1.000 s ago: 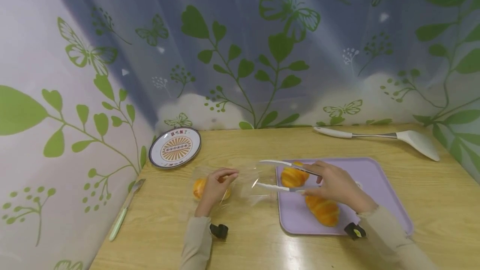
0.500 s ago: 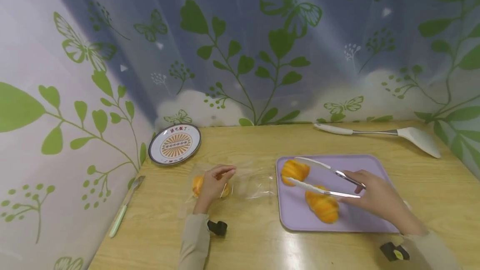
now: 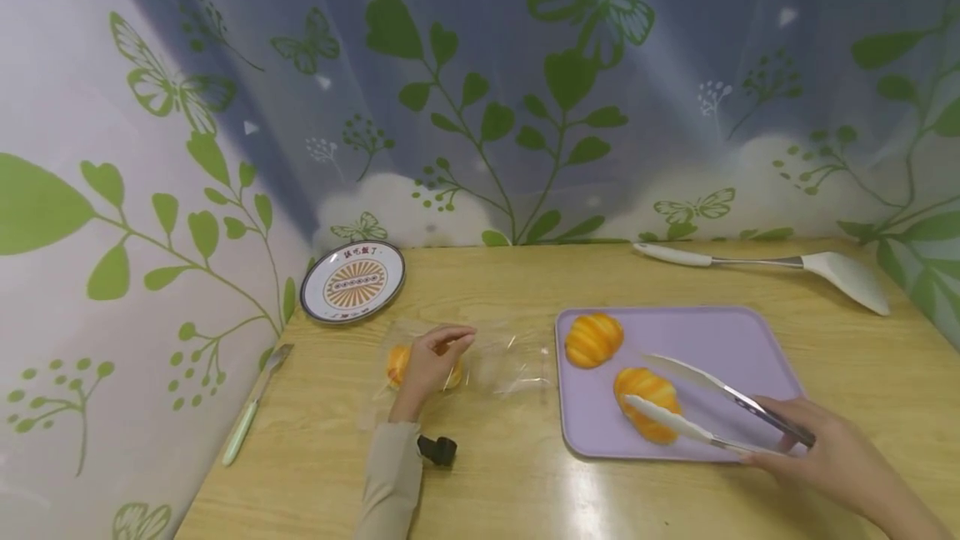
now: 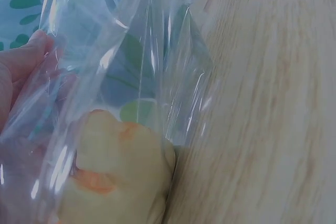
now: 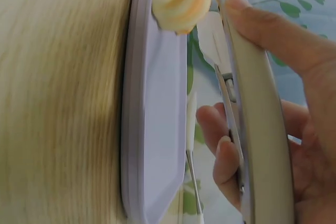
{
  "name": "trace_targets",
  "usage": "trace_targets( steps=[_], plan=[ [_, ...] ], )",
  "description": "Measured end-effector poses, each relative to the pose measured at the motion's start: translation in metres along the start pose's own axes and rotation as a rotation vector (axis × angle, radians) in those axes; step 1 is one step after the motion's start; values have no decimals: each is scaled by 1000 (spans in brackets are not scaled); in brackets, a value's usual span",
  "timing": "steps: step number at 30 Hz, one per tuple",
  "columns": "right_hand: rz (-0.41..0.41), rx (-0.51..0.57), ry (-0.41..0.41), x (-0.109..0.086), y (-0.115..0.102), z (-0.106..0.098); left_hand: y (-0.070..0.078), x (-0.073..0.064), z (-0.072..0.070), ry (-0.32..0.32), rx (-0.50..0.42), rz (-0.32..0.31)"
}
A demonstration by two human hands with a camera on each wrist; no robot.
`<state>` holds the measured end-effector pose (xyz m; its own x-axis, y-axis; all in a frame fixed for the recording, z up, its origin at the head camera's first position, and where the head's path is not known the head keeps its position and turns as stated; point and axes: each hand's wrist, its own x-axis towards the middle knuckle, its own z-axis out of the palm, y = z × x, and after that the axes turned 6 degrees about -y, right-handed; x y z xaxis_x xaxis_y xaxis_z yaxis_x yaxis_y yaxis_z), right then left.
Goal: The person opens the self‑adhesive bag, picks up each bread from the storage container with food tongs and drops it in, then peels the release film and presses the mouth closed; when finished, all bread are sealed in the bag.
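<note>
Head cam: silver tongs [image 3: 740,399] w/ wht tips [image 3: 667,417]

White-tipped tongs [image 3: 738,397], arms apart, above one golden roll [image 3: 654,388]; clear bag [image 3: 510,367] around another roll [image 4: 123,166]

Bread [image 4: 121,166] seemingly inside the bag [image 3: 506,361]

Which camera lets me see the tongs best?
The head view: it shows the tongs nearly whole, with both white tips apart and the right hand gripping the handles. The right wrist view shows a handle close up but only part of the tips; the left wrist view shows none.
</note>
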<state>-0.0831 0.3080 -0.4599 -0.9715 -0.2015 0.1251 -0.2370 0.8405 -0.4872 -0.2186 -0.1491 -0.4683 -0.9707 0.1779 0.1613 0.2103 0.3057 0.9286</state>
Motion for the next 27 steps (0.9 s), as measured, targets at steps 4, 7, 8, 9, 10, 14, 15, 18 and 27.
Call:
trace_targets(
  steps=[4,7,8,9,10,14,15,18,27],
  plan=[
    [-1,-3,-27,-4,6,-1,-9,4,-1,-1,-2,20],
    [11,-20,-43,-4,7,-1,-9,4,-2,-2,4,23],
    [6,-22,-34,-3,7,-1,-9,4,-2,-2,3,24],
    [-4,-31,-19,-2,7,-1,-9,4,-3,-2,3,28],
    [-10,-33,-10,-1,7,0,-8,4,-3,-1,-2,35],
    [-50,-36,26,1,7,1,-7,3,-4,-7,-34,61],
    [-57,-31,34,1,7,1,-7,3,-4,-10,-39,66],
    [-80,-17,61,2,6,3,-6,2,-5,-13,-30,63],
    [-68,7,58,17,-13,3,13,-4,-6,-45,-13,26]
  ],
)
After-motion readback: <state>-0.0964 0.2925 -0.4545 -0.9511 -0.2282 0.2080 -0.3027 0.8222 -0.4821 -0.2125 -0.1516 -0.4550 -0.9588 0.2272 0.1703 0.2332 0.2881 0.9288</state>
